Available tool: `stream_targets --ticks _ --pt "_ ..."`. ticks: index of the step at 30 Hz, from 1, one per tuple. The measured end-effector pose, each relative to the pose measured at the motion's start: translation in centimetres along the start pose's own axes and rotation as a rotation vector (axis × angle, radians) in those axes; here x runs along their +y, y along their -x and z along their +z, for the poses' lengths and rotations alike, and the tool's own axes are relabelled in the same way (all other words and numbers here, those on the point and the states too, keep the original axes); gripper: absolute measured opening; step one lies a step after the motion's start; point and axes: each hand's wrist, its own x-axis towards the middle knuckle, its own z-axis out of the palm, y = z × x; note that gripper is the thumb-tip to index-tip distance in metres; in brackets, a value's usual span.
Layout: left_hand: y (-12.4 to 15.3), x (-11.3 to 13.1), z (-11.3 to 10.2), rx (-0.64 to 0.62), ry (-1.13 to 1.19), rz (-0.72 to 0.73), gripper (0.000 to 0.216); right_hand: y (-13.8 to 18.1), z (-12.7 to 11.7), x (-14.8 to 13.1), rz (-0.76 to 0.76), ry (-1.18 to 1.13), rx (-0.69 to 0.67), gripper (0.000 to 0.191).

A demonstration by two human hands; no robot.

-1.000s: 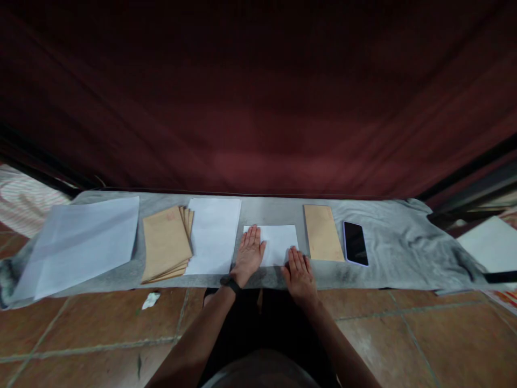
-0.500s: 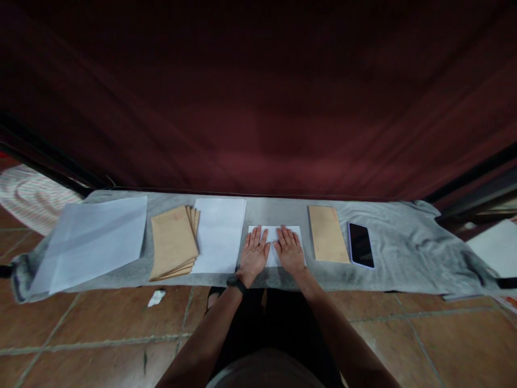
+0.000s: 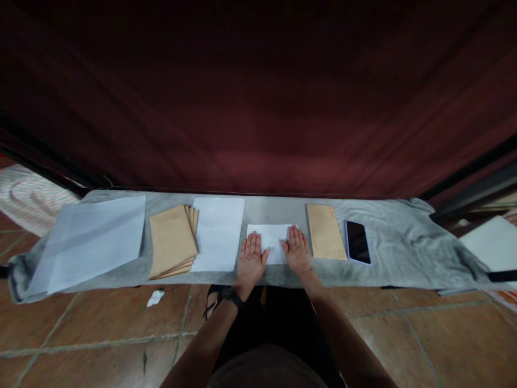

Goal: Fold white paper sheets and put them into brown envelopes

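A small white sheet of paper (image 3: 272, 243), seemingly folded, lies flat in front of me on the grey cloth. My left hand (image 3: 250, 261) rests palm down over its left edge, fingers stretched out. On the right edge of the same paper lies my right hand (image 3: 298, 253), also flat with its fingers extended. Just right of that hand is a single brown envelope (image 3: 326, 231). To the left of my left hand, a stack of white paper (image 3: 218, 234) lies partly beneath a fanned pile of brown envelopes (image 3: 172, 240).
A phone (image 3: 358, 242) lies screen up right of the single envelope. Large white sheets (image 3: 97, 237) cover the left end of the grey cloth (image 3: 407, 242). A dark red surface (image 3: 258, 134) rises behind. Crumpled white paper (image 3: 155, 297) is on the tiled floor.
My hands have slid apart, from the middle of the small paper out to its left and right edges. More of the paper's centre shows. The view has shifted slightly.
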Motion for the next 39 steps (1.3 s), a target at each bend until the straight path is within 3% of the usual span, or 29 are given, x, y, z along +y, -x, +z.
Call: stream_targets --ticks 6,14,28,33,39 --pt "3.4 0.3 -1.8 -0.032 -0.004 0.188 0.055 -0.1 0.0 -0.1 0.007 -0.017 -0.003 0.062" --pt "5.4 -1.1 -2.1 -0.017 -0.012 0.129 0.064 1.1 -1.0 0.1 0.01 -0.001 0.003 0.061" --pt "8.1 -0.8 -2.1 0.013 -0.029 0.067 0.072 8.9 -5.2 0.9 -0.066 0.022 -0.049 0.068" --pt "7.8 0.5 -2.9 0.022 -0.027 0.082 0.067 9.5 -5.8 0.9 -0.072 0.022 -0.03 0.067" --pt "6.3 3.6 -2.7 -0.084 0.02 0.286 0.059 9.7 -5.7 1.0 -0.069 0.026 -0.04 0.068"
